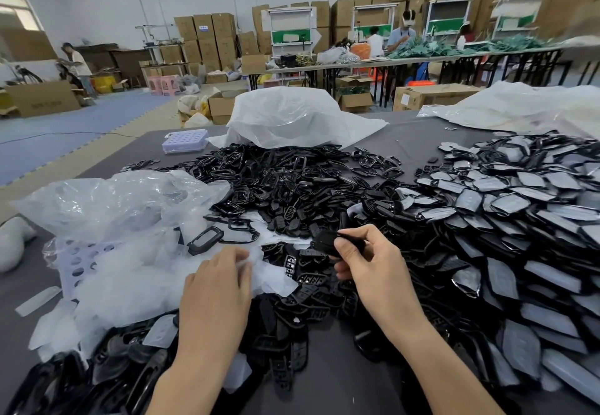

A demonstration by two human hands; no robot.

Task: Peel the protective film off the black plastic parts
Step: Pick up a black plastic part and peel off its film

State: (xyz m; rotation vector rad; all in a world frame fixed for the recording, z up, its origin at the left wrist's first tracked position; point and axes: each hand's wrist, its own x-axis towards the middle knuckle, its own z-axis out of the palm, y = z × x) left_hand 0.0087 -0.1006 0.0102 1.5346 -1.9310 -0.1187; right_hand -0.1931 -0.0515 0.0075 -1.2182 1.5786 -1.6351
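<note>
Where the part is: the part (328, 240) sits in the right hand (367, 265), held above the middle of the table (422, 135), between the bare pile (292, 184) behind it and the filmed pile (519, 206) to its right.
Right hand: closed on the part, with thumb and curled fingers pinching its near end.
Left hand: the left hand (217, 278) lies back-up on the film heap (130, 271) with its fingertips in the white scraps. Whether they pinch a piece cannot be told from here.
Film on this part: no grey sheet shows on the visible face, and the hand hides the rest.
Weight: the part looks very light, since a two-finger pinch carries it with no support underneath.
Stiffness: it looks like a thin moulded shell, rigid enough to hold by an edge, though likely to flex or snap if squeezed across its open middle.
Surface: it is glossy black and probably slick, so a grip on the rim should be surer than one on the flat face.
Film: thin, limp and pale, it lies flat on each face in the filmed pile. It likely clings and tears if pulled fast.
Where to hold: I would pinch the rim at one end with one hand. The other hand can lift a film corner with a nail and draw it back low along the face.
Risk: loose scraps may stick to the fingers, and the slack piles slide easily when brushed.
</note>
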